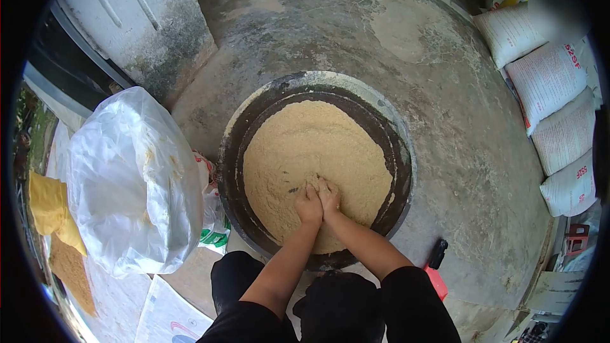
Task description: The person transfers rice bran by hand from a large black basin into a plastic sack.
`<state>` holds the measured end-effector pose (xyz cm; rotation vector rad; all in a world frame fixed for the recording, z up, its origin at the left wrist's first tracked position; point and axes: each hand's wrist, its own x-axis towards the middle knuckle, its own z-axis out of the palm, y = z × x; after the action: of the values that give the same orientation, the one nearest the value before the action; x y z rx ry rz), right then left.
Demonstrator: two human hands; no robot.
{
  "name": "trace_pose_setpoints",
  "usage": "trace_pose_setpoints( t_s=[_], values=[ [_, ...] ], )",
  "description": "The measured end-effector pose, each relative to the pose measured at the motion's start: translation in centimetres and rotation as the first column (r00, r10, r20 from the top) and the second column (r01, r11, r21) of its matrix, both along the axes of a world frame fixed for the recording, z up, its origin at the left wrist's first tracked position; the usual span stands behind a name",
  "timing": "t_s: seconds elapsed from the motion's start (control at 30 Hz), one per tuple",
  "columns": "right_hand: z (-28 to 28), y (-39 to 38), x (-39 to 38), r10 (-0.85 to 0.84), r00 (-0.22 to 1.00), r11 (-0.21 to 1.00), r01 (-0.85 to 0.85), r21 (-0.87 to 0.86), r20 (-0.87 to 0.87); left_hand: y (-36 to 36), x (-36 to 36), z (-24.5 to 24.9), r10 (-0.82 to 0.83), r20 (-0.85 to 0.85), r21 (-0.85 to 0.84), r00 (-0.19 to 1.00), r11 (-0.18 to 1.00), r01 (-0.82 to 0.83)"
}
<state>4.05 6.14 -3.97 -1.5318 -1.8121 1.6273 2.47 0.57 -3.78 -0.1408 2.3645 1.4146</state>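
Note:
A wide dark round tub (pixel 403 152) stands on the floor in front of me, filled with tan, coarse meal (pixel 318 133). Both arms reach down into its middle. My left hand (pixel 309 204) and my right hand (pixel 329 195) press side by side, thumbs and palms close, fingers curled around some of the meal. The fingertips are partly hidden in it. A few dark specks lie on the surface just left of my hands.
Left of the tub stands an open clear plastic bag (pixel 136 184). Full white sacks (pixel 546 82) are stacked along the right side. A red scoop with a black handle (pixel 436 270) lies near my right knee. A white wall (pixel 136 19) rises at upper left.

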Motion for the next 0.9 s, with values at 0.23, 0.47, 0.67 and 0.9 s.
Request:
trace_pose_setpoints(
  t_s=[0.23, 0.47, 0.67, 0.9],
  values=[
    [4.4, -0.5, -1.8, -0.292, 0.946, 0.905, 0.226, -0.360, -0.140, 1.2, -1.0, 0.3, 0.396, 0.333, 0.463, 0.856, 0.722, -0.514],
    [12.5, -0.8, -5.2, -0.311, 0.825, 0.937, 0.184, -0.296, -0.472, 0.3, -4.6, 11.7, 0.291, 0.239, 0.702, 0.926, 0.608, -0.372],
    [25.9, -6.6, -9.9, -0.203, 0.734, 0.913, -0.096, -0.395, -0.648, -4.5, -10.0, 22.4, 0.417, 0.044, 0.784, 0.908, 0.549, -0.291],
    [31.6, -16.5, -17.5, 0.031, 0.620, 0.892, -0.371, -0.258, -0.784, -16.2, -14.6, 32.5, 0.567, -0.027, 0.889, 0.823, 0.391, -0.239]
  ],
)
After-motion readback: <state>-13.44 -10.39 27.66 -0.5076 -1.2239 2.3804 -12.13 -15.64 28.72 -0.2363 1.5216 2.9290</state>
